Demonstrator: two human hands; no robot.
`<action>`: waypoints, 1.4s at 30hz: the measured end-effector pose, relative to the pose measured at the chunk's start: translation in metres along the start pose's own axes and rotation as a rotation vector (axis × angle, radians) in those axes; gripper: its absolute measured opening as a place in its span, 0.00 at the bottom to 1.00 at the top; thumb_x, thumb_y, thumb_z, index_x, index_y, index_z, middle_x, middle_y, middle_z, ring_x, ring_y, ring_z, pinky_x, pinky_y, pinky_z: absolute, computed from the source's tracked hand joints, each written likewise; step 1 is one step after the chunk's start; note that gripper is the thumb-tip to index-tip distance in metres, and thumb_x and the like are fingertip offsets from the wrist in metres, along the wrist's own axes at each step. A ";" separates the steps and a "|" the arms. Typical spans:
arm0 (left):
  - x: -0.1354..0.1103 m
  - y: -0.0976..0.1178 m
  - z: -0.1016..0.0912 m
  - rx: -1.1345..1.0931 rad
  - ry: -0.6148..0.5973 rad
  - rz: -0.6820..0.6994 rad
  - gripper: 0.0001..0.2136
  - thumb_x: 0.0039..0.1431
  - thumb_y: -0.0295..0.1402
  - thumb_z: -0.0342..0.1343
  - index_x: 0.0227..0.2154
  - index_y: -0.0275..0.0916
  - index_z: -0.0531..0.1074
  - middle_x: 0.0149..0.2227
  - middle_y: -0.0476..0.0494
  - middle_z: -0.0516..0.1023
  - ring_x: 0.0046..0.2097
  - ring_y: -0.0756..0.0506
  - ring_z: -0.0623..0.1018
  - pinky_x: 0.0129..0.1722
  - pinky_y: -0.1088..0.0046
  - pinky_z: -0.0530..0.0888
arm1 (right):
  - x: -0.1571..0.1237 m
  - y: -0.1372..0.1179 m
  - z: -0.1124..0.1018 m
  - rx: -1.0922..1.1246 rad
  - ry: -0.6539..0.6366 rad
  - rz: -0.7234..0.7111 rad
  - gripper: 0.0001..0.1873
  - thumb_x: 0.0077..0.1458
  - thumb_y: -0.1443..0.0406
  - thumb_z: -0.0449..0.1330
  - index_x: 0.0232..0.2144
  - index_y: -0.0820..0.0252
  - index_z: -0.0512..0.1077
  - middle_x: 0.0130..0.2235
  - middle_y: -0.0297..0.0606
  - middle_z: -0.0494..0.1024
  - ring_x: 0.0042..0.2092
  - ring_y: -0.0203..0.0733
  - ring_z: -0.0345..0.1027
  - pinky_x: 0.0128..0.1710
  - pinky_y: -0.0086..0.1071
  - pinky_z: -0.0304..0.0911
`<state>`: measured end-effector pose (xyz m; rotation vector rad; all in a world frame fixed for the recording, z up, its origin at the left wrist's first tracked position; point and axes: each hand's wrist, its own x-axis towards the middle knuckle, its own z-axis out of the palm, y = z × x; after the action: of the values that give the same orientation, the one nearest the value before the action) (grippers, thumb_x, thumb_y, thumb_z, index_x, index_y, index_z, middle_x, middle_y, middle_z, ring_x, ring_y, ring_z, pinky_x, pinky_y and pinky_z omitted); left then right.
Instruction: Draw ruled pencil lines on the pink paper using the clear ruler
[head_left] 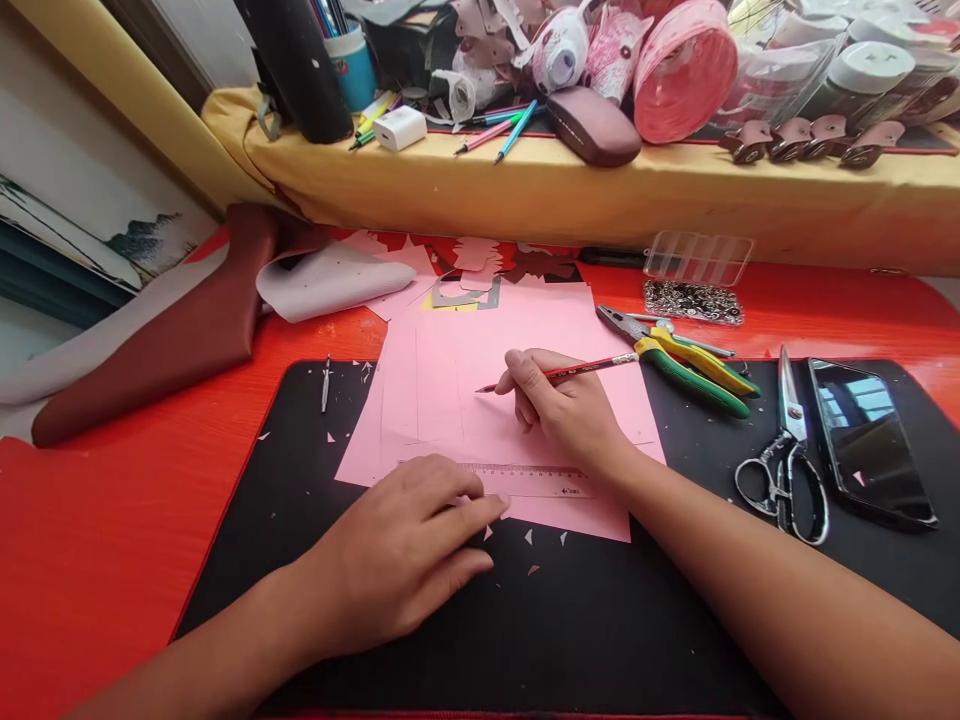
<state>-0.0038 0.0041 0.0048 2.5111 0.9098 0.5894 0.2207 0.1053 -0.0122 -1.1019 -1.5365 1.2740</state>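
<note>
A sheet of pink paper (517, 330) with thin pencil lines drawn on it lies on the black mat (570, 630). Between the fingers of my right hand (566, 405) is a red and black pencil (600, 365), its tip pointing left, at or just above the paper. A clear ruler (547, 483) lies across the lower part of the sheet. My left hand (420, 540) rests over the ruler's left end, palm down with fingers stretched out, and hides that end.
Pliers (697, 370), scissors (787, 460) and a phone (870, 440) lie to the right. A case of small metal parts (694, 300) sits behind them. Rolled brown leather-like material (172, 340) lies left. A small metal tool (325, 385) and paper scraps (529, 537) dot the mat.
</note>
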 end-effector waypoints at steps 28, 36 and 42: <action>0.001 0.005 0.010 0.253 0.040 0.033 0.15 0.79 0.32 0.51 0.60 0.33 0.74 0.60 0.34 0.83 0.56 0.36 0.82 0.57 0.55 0.81 | -0.001 -0.005 0.001 -0.048 -0.010 0.024 0.34 0.69 0.35 0.58 0.29 0.55 0.78 0.18 0.29 0.69 0.23 0.40 0.64 0.30 0.37 0.62; 0.000 0.011 0.012 0.325 0.012 0.033 0.15 0.77 0.34 0.58 0.60 0.32 0.75 0.58 0.32 0.84 0.56 0.35 0.82 0.56 0.56 0.81 | -0.001 -0.005 0.000 -0.054 -0.012 0.006 0.34 0.69 0.35 0.58 0.28 0.55 0.78 0.18 0.29 0.69 0.22 0.41 0.64 0.31 0.38 0.64; -0.001 0.010 0.009 0.339 0.007 0.007 0.16 0.79 0.34 0.53 0.61 0.31 0.73 0.52 0.33 0.84 0.51 0.36 0.82 0.52 0.56 0.81 | -0.002 -0.006 0.000 -0.079 -0.003 0.009 0.33 0.70 0.36 0.58 0.28 0.55 0.79 0.18 0.30 0.70 0.23 0.42 0.65 0.34 0.39 0.67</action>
<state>0.0054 -0.0054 0.0024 2.8120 1.0820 0.4797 0.2205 0.1027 -0.0065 -1.1579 -1.5976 1.2306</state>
